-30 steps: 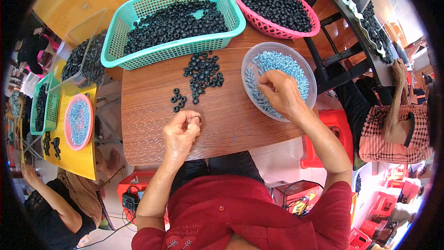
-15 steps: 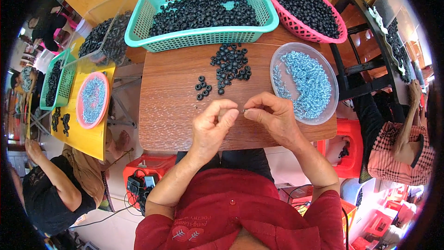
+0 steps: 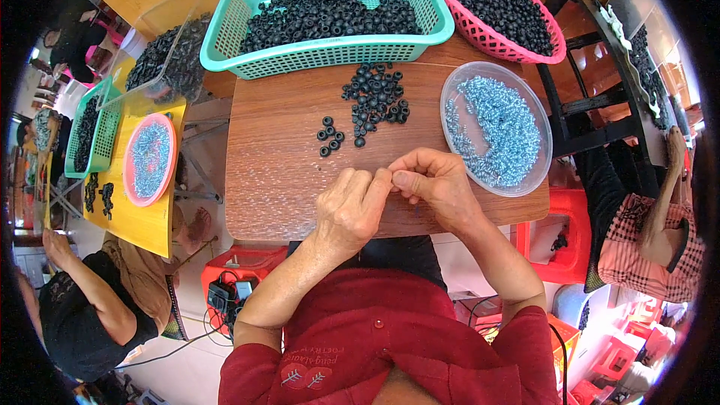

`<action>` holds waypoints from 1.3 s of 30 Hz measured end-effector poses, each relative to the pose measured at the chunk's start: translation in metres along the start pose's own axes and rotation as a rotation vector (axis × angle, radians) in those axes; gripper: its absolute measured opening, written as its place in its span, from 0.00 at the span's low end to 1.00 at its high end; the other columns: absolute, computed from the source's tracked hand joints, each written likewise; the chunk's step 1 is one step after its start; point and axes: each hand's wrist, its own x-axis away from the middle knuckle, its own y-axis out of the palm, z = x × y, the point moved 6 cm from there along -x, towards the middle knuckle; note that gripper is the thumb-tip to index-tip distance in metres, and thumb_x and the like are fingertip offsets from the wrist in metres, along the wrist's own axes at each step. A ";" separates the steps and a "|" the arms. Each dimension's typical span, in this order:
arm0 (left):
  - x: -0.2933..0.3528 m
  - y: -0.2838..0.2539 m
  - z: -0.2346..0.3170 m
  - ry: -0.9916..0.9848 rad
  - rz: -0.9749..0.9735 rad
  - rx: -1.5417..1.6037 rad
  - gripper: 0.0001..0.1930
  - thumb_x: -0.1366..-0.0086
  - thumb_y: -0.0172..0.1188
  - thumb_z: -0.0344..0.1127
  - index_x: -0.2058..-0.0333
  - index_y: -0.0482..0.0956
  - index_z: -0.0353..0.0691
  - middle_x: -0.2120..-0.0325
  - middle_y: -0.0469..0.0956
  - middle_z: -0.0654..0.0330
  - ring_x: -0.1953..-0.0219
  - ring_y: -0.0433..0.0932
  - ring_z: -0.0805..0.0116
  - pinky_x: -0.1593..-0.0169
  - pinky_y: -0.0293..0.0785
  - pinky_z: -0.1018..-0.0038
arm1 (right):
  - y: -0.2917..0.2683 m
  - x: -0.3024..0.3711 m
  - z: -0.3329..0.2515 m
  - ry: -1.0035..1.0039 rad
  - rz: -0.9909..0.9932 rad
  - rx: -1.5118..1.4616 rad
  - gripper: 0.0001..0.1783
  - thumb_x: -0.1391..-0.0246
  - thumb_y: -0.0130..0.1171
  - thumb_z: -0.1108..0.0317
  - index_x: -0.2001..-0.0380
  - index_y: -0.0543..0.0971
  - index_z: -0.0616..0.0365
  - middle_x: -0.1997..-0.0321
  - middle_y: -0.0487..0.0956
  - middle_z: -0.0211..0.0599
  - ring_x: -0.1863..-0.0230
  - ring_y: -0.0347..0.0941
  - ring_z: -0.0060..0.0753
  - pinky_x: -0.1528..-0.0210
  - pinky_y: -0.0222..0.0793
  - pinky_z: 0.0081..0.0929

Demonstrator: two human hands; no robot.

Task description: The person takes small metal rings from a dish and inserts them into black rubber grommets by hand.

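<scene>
The left hand (image 3: pixel 347 208), fingers bent and grip hidden, met the right hand (image 3: pixel 441 184), pinched narrow, above the counter (image 3: pixel 274 191); I couldn't tell what they held. Black beads (image 3: pixel 375 97) lay beyond; blue beads (image 3: pixel 508 135) sat in a bowl (image 3: pixel 511 193) beside the right.

The rings (image 3: pixel 375 96) are black, the beads (image 3: pixel 504 135) blue, the long basket (image 3: pixel 330 53) turquoise.

The left forearm (image 3: pixel 289 283) slants up from seven o'clock toward one, its wrist nearly straight, and the left hand (image 3: pixel 347 206) lies back upward, fingers bent closed. The right forearm (image 3: pixel 504 256) leans toward eleven; the right hand (image 3: pixel 435 184) points to ten, thumb against forefinger. Both hands' fingertips (image 3: pixel 384 176) meet; what lies between is hidden.
</scene>
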 end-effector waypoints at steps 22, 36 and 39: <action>0.005 0.025 -0.046 -0.587 -0.149 0.310 0.06 0.40 0.56 0.32 0.72 0.71 0.36 0.81 0.75 0.51 0.79 0.75 0.53 0.76 0.70 0.64 | 0.005 0.004 -0.009 -0.523 0.252 0.548 0.08 0.57 0.61 0.79 0.70 0.76 0.62 0.72 0.74 0.37 0.71 0.70 0.32 0.68 0.66 0.25; -0.006 0.017 -0.055 -0.517 -0.034 0.157 0.05 0.43 0.60 0.29 0.72 0.73 0.36 0.78 0.76 0.53 0.78 0.77 0.58 0.75 0.70 0.65 | -0.011 -0.001 0.007 -0.388 0.316 0.462 0.08 0.58 0.62 0.77 0.71 0.76 0.63 0.72 0.75 0.41 0.69 0.72 0.39 0.67 0.67 0.30; 0.008 0.028 -0.072 -0.810 -0.074 0.460 0.04 0.41 0.59 0.29 0.71 0.74 0.35 0.78 0.77 0.55 0.79 0.77 0.66 0.77 0.70 0.70 | -0.011 -0.007 0.011 -0.370 0.309 0.485 0.08 0.58 0.62 0.77 0.71 0.76 0.63 0.72 0.75 0.41 0.69 0.72 0.38 0.67 0.67 0.30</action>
